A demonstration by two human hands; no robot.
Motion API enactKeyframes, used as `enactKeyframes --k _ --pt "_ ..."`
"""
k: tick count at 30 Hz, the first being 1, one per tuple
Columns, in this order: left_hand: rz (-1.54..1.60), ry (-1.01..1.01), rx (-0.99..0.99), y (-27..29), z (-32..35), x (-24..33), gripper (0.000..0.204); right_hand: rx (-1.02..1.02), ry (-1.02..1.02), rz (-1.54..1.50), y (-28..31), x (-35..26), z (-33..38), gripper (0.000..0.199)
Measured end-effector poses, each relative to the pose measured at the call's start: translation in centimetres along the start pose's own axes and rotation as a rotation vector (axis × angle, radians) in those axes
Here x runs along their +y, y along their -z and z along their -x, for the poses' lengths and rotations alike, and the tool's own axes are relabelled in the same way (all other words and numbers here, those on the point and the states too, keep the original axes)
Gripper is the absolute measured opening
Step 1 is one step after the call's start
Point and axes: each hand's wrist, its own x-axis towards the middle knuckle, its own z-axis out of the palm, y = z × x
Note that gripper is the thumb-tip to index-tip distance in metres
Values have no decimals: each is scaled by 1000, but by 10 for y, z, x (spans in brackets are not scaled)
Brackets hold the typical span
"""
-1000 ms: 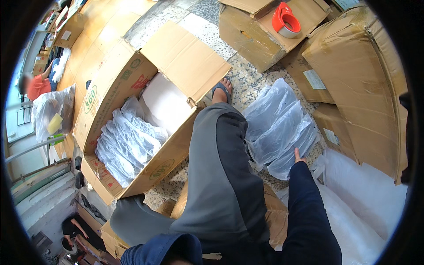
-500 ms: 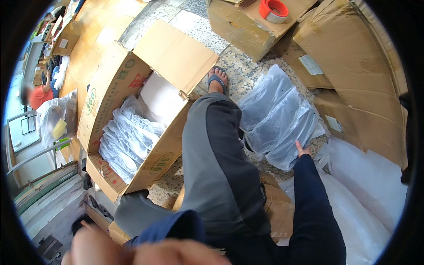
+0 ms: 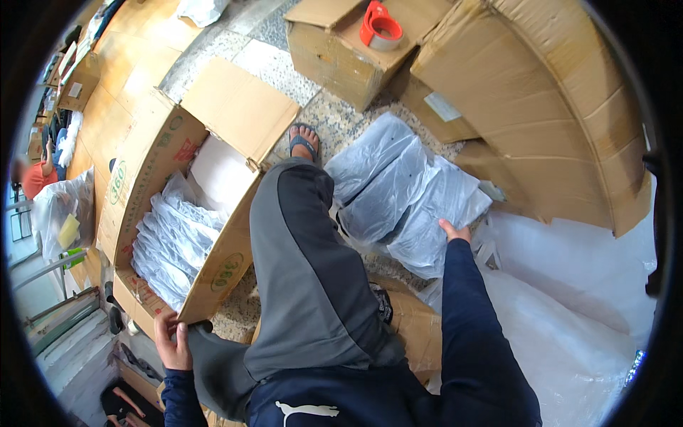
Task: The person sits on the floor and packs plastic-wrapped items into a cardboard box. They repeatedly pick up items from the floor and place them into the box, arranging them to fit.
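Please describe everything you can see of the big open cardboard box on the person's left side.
The open cardboard box is long, brown and corrugated, with green and red print on its outer walls. It lies on the speckled floor beside the person's left leg. Its top flaps are folded outward, one broad flap spreading toward the sandalled foot. Inside, flat packets in clear plastic bags stand packed in a row, filling the near part; a white sheet shows at the far end. The left hand grips the near corner.

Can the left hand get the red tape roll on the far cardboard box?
Probably not: the left hand grips the big open cardboard box near the body, while the red tape roll sits far beyond.
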Motion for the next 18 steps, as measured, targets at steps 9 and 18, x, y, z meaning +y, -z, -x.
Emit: enactKeyframes --k 9,18 --pt "-505 177 79 31 43 -97 20 -243 -287 -334 -96 -113 66 96" --pt "216 307 -13 -23 37 -49 16 -31 79 -43 -204 -123 47 90"
